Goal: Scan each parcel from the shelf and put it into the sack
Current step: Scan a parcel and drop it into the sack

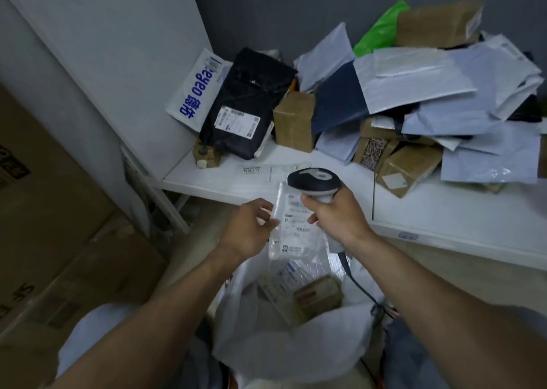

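My left hand (pixel 247 227) pinches the left edge of a small clear plastic parcel (pixel 291 234) with a white shipping label, held above the sack. My right hand (pixel 337 215) grips the handle of a black-and-white barcode scanner (pixel 313 181), whose head hangs just over the parcel's top edge. Below both hands the white sack (pixel 284 338) stands open, with a brown box (pixel 318 295) and a labelled bubble-wrap packet (pixel 291 273) inside. The white shelf (pixel 429 208) behind carries a heap of parcels.
On the shelf lie a black bag (pixel 245 104), a white bag with blue print (pixel 196 89), brown boxes (pixel 294 120), grey and white mailers (pixel 444 92) and a green bag (pixel 380 30). Large cardboard cartons (pixel 44 211) stand at the left. The scanner's cable (pixel 359 285) trails down over the sack.
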